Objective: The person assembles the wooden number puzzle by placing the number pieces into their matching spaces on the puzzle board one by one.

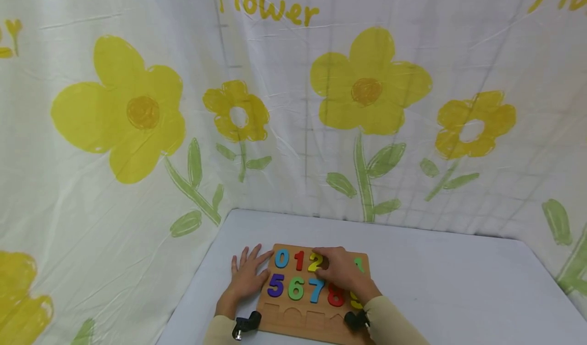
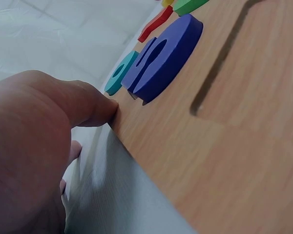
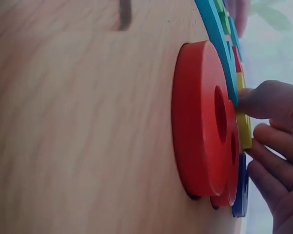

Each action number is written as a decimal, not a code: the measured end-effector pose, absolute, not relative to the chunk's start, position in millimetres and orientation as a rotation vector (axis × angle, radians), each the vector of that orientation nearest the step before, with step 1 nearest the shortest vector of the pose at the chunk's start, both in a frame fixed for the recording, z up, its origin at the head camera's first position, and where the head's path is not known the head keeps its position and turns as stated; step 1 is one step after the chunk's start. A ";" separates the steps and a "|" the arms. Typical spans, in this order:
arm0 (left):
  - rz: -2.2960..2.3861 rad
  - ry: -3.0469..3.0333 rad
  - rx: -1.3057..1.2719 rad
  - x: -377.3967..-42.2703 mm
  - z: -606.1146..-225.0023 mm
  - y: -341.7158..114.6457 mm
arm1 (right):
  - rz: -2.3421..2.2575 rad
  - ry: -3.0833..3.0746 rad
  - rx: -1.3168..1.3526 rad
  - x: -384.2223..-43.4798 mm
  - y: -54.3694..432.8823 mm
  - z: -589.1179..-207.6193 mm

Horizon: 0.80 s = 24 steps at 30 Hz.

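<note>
A wooden number board lies on the table, holding thick coloured numerals. My right hand reaches over it and pinches the yellow number 2 between thumb and fingers. In the right wrist view the thumb is against the yellow piece, behind the red number 8. A dark blue piece sits under the fingertips there; the head view hides it. My left hand lies at the board's left edge, fingers spread, thumb touching the edge near the purple number 5.
Also on the board are the blue 0, red 1, green 6 and blue 7. The white table extends right of it. A flower-printed curtain hangs behind. Black wrist cameras sit near the board's front corners.
</note>
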State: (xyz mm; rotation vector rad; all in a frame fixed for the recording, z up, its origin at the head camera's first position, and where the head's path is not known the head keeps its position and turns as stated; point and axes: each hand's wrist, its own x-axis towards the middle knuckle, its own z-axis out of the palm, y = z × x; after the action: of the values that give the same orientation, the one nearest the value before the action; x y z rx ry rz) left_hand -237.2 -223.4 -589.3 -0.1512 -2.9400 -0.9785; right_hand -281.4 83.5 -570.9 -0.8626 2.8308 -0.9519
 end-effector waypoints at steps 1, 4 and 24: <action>-0.980 -2.938 -0.153 -237.2 -589.0 -223.3 | -0.952 2.829 -0.867 -281.4 83.0 -570.8; -0.987 -2.938 -0.155 -237.6 -589.0 -223.0 | -0.947 2.830 -0.863 -281.1 82.6 -570.6; -0.975 -2.942 -0.175 -236.1 -589.3 -226.7 | -1.146 3.002 -0.710 -254.0 163.3 -539.3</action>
State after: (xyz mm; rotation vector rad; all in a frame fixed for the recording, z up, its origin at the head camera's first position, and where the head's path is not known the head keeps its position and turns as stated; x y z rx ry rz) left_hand -236.1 -226.7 -589.3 -0.1754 -2.9418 -0.9753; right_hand -254.0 163.3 -539.3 -0.7096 3.0018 -1.1460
